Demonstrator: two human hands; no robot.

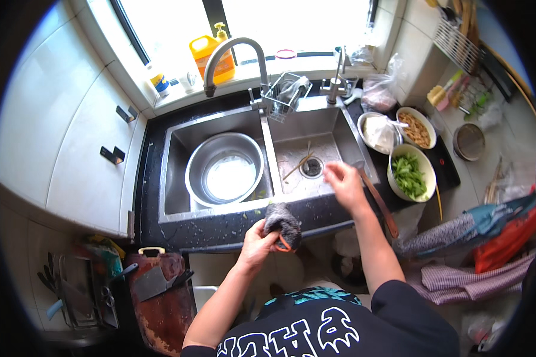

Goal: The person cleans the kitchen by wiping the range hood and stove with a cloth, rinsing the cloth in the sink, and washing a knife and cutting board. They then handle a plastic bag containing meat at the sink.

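Observation:
In my left hand (253, 246) is a bunched dark grey cloth (284, 223) with an orange hanging loop, held over the front edge of the counter. My right hand (347, 186), loosely curled and somewhat blurred, hovers over the front of the right sink basin (301, 125). I see nothing held in it. Just to its right lies a wooden-handled utensil (378, 203), whose head is partly hidden. Thin brown sticks (298, 166) lie by the drain strainer (312, 167). A metal basin (224, 169) with shiny contents, apparently water, sits in the left sink.
A curved faucet (236, 41) arches above the sinks. Bowls of chopped greens (411, 176), brown food pieces (414, 128) and a white bag (379, 133) crowd the right counter. At lower left, a cleaver (151, 284) lies against a worn cutting board (163, 312). Water drops dot the black counter (196, 234).

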